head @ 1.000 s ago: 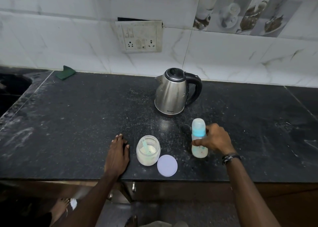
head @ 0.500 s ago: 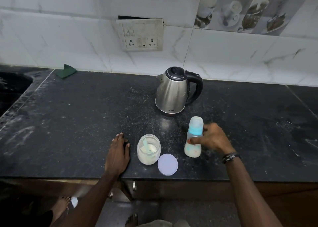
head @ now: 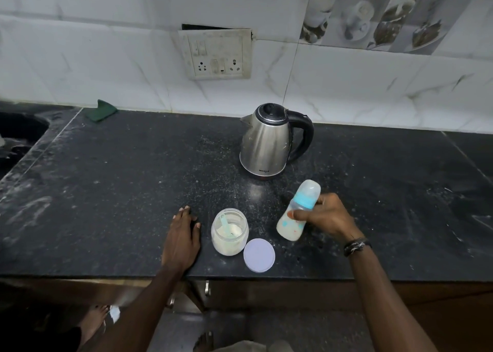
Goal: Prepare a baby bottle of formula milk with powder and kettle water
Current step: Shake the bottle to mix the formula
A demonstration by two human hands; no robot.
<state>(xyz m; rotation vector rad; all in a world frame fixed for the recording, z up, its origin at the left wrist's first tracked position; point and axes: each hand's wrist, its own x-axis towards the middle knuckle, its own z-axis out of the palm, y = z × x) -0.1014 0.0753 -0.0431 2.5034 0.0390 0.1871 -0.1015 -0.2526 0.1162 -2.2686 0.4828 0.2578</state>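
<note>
My right hand grips a capped baby bottle with a blue collar and milky liquid in its lower part. The bottle is lifted off the counter and tilted, its cap leaning up and to the right. An open clear jar of formula powder with a pale blue scoop inside stands near the front edge. Its white lid lies flat just right of it. My left hand rests flat on the black counter, left of the jar. The steel kettle with a black handle stands behind, lid closed.
A green cloth lies at the back left against the tiled wall. A dark sink sits at the far left. A socket panel is on the wall above the counter. Powder dust speckles the counter around the kettle.
My right hand has lifted the bottle from upright on the counter and tilted it, its base swinging left toward the jar. The left hand, jar, lid and kettle have stayed put.
</note>
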